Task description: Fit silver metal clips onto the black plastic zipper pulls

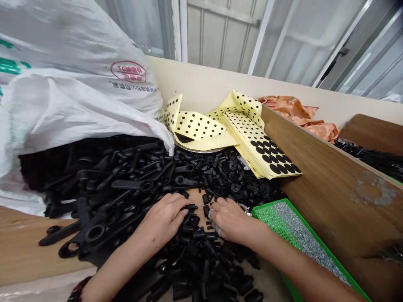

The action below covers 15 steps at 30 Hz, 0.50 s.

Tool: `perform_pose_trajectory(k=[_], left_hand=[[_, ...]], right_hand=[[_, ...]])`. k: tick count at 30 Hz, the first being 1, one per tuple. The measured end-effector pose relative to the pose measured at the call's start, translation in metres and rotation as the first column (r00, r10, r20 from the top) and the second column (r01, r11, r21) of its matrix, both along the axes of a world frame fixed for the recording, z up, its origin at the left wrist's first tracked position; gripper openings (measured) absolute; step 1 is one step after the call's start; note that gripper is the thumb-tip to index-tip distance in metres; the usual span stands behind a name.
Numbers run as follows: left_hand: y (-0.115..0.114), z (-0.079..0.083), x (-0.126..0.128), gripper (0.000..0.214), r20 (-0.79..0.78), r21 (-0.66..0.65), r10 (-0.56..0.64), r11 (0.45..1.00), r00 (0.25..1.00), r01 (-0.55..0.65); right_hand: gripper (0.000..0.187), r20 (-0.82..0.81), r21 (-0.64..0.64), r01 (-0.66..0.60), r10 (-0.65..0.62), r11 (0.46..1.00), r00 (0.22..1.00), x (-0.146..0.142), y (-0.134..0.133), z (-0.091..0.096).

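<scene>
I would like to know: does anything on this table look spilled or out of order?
Somewhat. Black handles spread from the open white sack onto the table, as if spilled. Behind them, a dotted yellow sheet curls up untidily, unlike the flatter stack beside it. A pale, patchy ring marks the wooden divider.

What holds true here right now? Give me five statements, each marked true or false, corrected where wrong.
1. Small silver pieces lie in the green tray. True.
2. The white sack is at the far right. False: the white sack is at the left.
3. Black parts lie between the left hand and the right hand. True.
4. The left hand holds the yellow sheets. False: the yellow sheets lie beyond both hands.
5. The yellow sheets bear black dots. True.
</scene>
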<state>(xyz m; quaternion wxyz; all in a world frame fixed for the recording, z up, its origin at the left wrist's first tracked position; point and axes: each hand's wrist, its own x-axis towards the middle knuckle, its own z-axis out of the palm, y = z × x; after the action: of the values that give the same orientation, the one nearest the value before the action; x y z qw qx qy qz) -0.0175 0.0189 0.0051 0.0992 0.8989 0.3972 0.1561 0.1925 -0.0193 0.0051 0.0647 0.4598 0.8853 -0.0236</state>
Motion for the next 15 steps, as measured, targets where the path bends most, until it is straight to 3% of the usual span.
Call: perform_pose_trajectory(k=[6,11,15], left_hand=[[0.026,0.005,0.036,0.025,-0.088,-0.026,-0.146,0.989,0.985,0.144],[0.043,-0.009,0.054,0.023,-0.132,-0.046,-0.251,0.968,0.959,0.247],[0.048,-0.021,0.057,0.024,-0.118,-0.056,-0.280,0.960,0.953,0.275]], right_hand=[[0.016,0.043,0.025,-0.029,0.028,0.999,0.999,-0.012,0.006,-0.006],[0.017,0.035,0.021,-0.044,0.044,0.999,0.998,0.001,0.006,0.006],[0.012,-0.130,-0.012,0.021,-0.022,1.000,0.991,0.019,0.002,0.017]])
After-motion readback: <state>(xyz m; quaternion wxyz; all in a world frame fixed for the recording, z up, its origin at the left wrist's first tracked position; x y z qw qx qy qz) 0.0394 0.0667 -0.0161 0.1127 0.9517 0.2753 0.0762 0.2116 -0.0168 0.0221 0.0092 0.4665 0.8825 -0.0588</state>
